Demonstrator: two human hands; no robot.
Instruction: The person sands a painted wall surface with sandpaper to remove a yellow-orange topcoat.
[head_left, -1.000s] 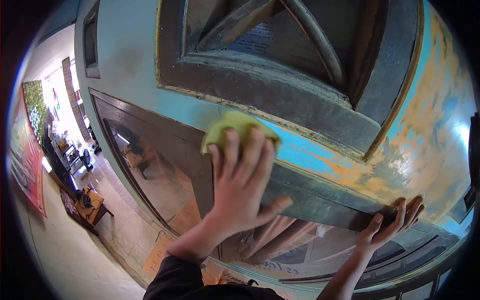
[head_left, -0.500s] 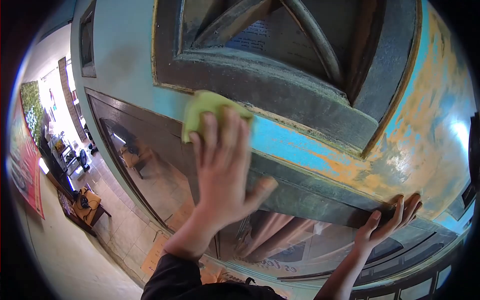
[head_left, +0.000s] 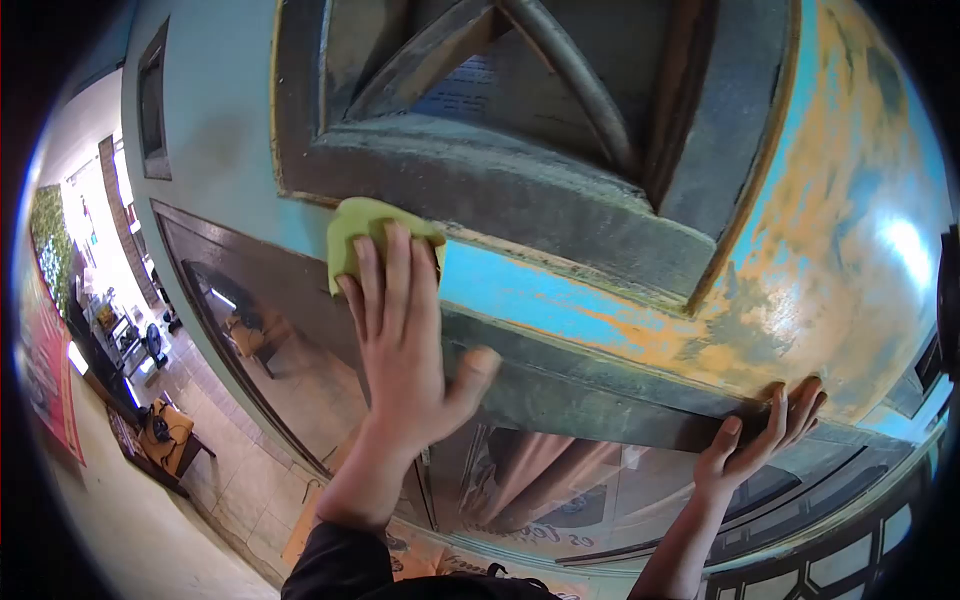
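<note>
A person's left hand holds a yellow-green pad flat beneath its fingers, thumb stretched wide, against a blue strip of wall below a dark window frame. The pad sits at 10 o'clock in the head camera's view, nearer the frame's lower left corner than a second ago; more of the blue strip shows to its 3 o'clock side. At 4 o'clock, the right hand rests with fingers parted, holding nothing, by the end of a dark panel, much where it was earlier. Orange-patched wall spreads toward 2 o'clock; a chair stands well apart at 8 o'clock.
</note>
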